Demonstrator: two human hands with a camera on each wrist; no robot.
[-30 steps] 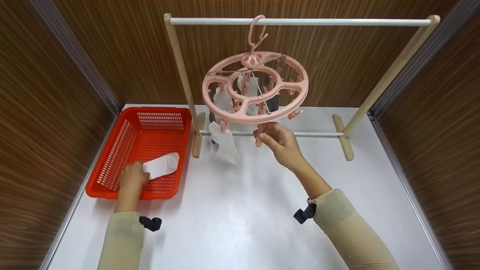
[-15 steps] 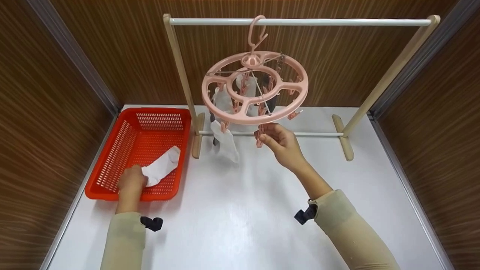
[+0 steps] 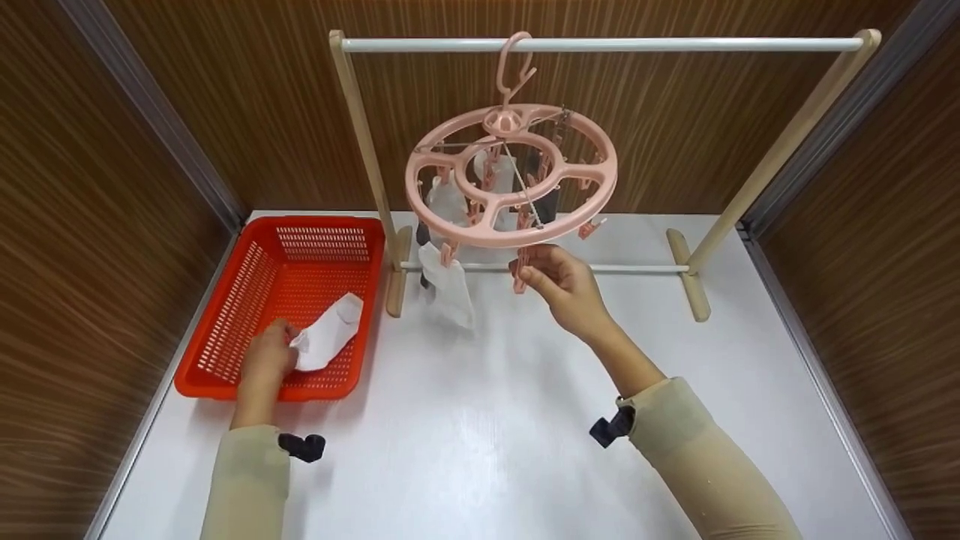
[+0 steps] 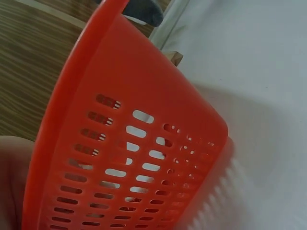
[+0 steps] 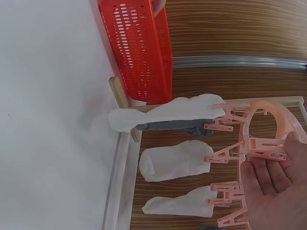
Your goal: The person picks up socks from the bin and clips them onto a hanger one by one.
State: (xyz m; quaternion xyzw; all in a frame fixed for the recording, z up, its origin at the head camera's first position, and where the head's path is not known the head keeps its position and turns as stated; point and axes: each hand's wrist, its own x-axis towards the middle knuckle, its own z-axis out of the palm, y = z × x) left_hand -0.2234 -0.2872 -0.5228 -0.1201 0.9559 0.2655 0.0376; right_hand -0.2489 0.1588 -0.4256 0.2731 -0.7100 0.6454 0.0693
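Over the near left part of the red basket (image 3: 358,379), my left hand (image 3: 264,358) holds one end of a white sock (image 3: 328,336) between thumb and fingers. The left wrist view shows mostly the basket's outer wall (image 4: 144,91), with a bit of the hand (image 4: 12,172) behind its rim. My right hand (image 3: 564,294) pinches a pink clothes peg (image 3: 520,279) at the front of a round pink peg hanger (image 3: 495,238). Seen from the right wrist, that peg (image 5: 266,146) sits between thumb and fingers, with nothing hanging from it.
The hanger hooks onto the white bar (image 3: 675,45) of a wooden-legged rack. White socks (image 5: 175,160) and a grey sock (image 5: 165,125) hang from other pegs on its left and back. Brown wood-grain panels (image 3: 885,247) enclose the white table (image 3: 480,450).
The white sock in the basket has swung round, its far end now pointing further up and right, with my left hand at its near end. My right hand stays at the peg.
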